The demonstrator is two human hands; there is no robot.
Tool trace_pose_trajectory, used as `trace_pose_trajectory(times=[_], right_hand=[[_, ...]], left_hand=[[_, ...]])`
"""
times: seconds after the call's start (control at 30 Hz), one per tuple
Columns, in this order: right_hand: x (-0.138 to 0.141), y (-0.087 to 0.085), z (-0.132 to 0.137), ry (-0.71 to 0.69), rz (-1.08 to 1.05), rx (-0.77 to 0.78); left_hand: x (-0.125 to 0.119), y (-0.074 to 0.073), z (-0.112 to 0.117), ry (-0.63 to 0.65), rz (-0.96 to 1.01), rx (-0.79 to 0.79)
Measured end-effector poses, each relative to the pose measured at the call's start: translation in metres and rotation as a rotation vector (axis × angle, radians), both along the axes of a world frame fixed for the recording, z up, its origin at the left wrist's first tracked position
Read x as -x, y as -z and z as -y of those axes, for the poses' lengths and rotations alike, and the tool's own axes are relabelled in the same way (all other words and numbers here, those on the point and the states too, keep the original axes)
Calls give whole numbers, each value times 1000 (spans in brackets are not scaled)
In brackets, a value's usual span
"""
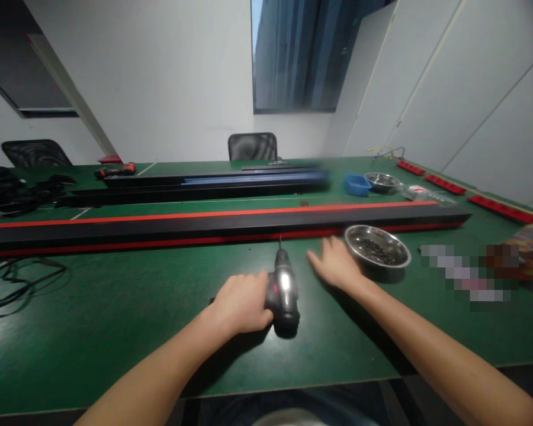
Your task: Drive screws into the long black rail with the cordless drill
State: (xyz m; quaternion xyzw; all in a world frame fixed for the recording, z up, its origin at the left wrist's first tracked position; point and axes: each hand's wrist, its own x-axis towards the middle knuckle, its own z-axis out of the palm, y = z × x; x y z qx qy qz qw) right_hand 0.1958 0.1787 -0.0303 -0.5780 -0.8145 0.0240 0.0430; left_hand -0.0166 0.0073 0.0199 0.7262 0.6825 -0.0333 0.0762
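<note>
My left hand (244, 302) is wrapped round the grip of a cordless drill (286, 290) with a silver and black body. The drill lies on its side, its thin bit pointing away from me at the near edge of a long black bar with red stripes (231, 225). To the right, my right hand (335, 263) reaches toward that bar with thumb and fingers apart and nothing visible in it. Just beside it is a steel bowl (400, 251) holding many small dark screws (373, 249); whether the hand touches the rim I cannot tell.
More long dark bars (160, 192) lie farther back on the green table (128, 331). A blue basket (357, 185) and a second steel bowl (382, 182) stand at the back right. Black cables (22, 284) lie at left, red strips (444, 183) along the right edge.
</note>
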Motion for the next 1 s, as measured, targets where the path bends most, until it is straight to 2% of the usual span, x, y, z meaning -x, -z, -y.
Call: trace_pose_trajectory(times=[0.1,0.23,0.43,0.67,0.73,0.8,0.93,1.0], right_hand=[[4,-5,-8,107,-23,63],[11,-6,-14,170,-32,52],[16,-3,-19,206,-56,19],[14,-6,-13,177,-22,-15],[17,-14,-8,132,11,-48],[24,-24,-1,31,-1,-90],[56,-47,16,-300,-215,-131],[79,-53,22,-453,-241,-78]], left_hand=[[0,0,0,2,4,-2],[1,1,0,8,6,-3],[0,0,0,-9,-3,8],[0,0,0,3,4,-4],[1,1,0,7,2,-10],[1,1,0,10,1,-14],[1,1,1,16,4,-19],[0,1,1,17,5,-15]])
